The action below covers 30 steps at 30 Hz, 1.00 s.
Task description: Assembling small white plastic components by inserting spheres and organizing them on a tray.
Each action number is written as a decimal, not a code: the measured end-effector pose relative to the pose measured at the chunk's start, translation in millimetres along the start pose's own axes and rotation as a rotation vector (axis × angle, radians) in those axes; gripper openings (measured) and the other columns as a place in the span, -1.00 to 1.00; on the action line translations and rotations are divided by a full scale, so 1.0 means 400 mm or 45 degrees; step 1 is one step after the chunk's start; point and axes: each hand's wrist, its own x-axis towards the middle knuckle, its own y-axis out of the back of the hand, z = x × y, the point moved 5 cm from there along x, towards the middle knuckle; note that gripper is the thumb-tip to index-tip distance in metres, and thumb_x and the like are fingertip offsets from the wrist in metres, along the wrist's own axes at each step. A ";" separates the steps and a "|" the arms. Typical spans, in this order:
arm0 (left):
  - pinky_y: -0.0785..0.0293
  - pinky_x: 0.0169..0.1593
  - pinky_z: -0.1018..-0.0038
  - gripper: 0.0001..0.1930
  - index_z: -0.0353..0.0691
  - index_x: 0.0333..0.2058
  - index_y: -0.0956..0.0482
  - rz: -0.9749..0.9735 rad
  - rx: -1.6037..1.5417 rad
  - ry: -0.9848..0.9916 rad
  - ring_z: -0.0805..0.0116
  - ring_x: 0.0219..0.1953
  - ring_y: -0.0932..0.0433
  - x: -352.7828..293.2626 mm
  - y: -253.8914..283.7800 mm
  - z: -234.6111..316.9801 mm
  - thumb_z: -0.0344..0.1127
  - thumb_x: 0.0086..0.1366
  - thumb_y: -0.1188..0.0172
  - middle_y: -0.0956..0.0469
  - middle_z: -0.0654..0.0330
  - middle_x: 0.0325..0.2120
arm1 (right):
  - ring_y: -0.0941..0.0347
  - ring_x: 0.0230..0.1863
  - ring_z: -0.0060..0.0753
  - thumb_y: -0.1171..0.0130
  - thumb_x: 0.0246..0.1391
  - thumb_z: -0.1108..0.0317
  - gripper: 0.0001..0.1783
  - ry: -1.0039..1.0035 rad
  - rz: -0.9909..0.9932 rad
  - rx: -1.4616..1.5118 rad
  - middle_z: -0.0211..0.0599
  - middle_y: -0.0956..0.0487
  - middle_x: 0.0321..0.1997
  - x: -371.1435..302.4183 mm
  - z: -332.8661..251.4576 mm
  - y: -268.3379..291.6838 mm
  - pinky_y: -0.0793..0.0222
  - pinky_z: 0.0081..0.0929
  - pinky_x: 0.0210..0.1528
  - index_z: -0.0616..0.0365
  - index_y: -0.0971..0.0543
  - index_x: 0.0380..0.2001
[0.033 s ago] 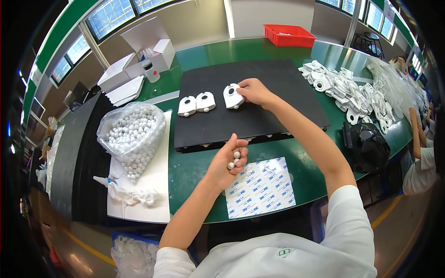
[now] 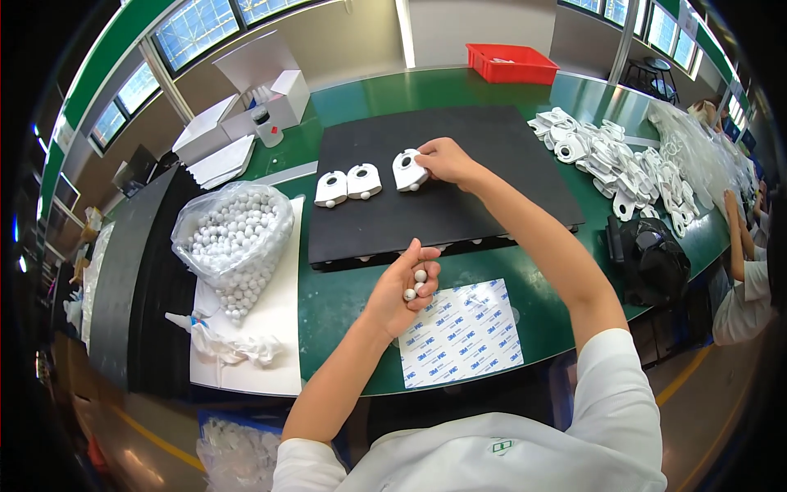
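My right hand [image 2: 443,160] pinches the right edge of a white plastic part [image 2: 407,182] with a dark round hole, over the black foam board [image 2: 484,197]. To its left, two similar white parts [image 2: 364,181] stand side by side on the board, each with a small white ball at its near edge. Below the board's near edge, my left hand [image 2: 400,289] curls round small white balls [image 2: 410,294]; three show between thumb and fingers. Whether the palm hides more, I cannot tell.
A clear bag of white balls [image 2: 234,234] stands left on white card, near a glue bottle [image 2: 179,320]. Printed backing paper [image 2: 463,336] lies in front. Rightward are piled white parts [image 2: 619,160] and a black object [image 2: 652,262]. A red bin [image 2: 512,64] sits behind.
My right hand has shifted slightly left with the white plastic part, nearer the two standing parts. The left hand with its balls has barely moved.
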 end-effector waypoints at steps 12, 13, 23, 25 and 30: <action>0.06 -0.70 0.69 -0.63 -0.26 -0.04 -0.29 0.030 -0.026 -0.057 0.56 -0.62 -0.17 -0.018 0.004 0.019 -0.58 0.13 0.12 -0.33 0.19 -0.39 | -0.52 -0.14 -0.10 -0.14 -0.07 0.34 -0.71 0.295 0.417 -0.941 -0.12 -0.60 -0.19 0.024 -0.003 0.249 -0.40 -0.27 -0.05 0.17 -0.60 -0.22; 0.06 -0.70 0.70 -0.67 -0.25 -0.04 -0.29 0.029 0.039 -0.035 0.57 -0.62 -0.16 -0.019 -0.008 0.016 -0.53 0.19 0.09 -0.33 0.20 -0.40 | -0.51 -0.15 -0.07 -0.07 -0.05 0.43 -0.74 0.415 0.574 -1.034 -0.12 -0.60 -0.22 0.016 0.024 0.326 -0.39 -0.23 -0.05 0.16 -0.59 -0.24; 0.04 -0.65 0.72 -0.77 -0.18 -0.16 -0.36 -0.040 0.299 0.025 0.67 -0.66 -0.09 -0.018 -0.020 -0.010 -0.15 0.37 0.03 -0.32 0.37 -0.59 | -0.30 0.06 -0.13 -0.03 -0.09 0.56 -0.36 0.134 0.225 -2.122 -0.35 -0.39 0.11 -0.121 0.266 0.659 -0.35 -0.26 0.00 -0.02 -0.32 0.15; 0.06 -0.64 0.72 -0.75 -0.16 -0.20 -0.39 -0.025 0.326 0.006 0.67 -0.65 -0.08 -0.019 -0.010 -0.010 -0.11 0.36 0.01 -0.29 0.39 -0.61 | -0.29 0.06 -0.19 -0.05 -0.11 0.53 -0.59 0.404 0.333 -2.050 -0.28 -0.46 -0.09 -0.148 0.196 0.635 -0.33 -0.27 -0.04 0.05 -0.49 -0.09; 0.09 -0.62 0.72 -0.71 -0.14 -0.27 -0.46 -0.018 0.395 -0.015 0.68 -0.64 -0.04 -0.020 -0.010 -0.009 -0.03 0.33 -0.03 -0.22 0.44 -0.66 | -0.34 -0.14 -0.13 -0.01 -0.09 0.50 -0.85 0.574 0.366 -1.869 -0.23 -0.47 -0.30 -0.234 0.103 0.625 -0.30 -0.32 -0.12 0.18 -0.52 -0.38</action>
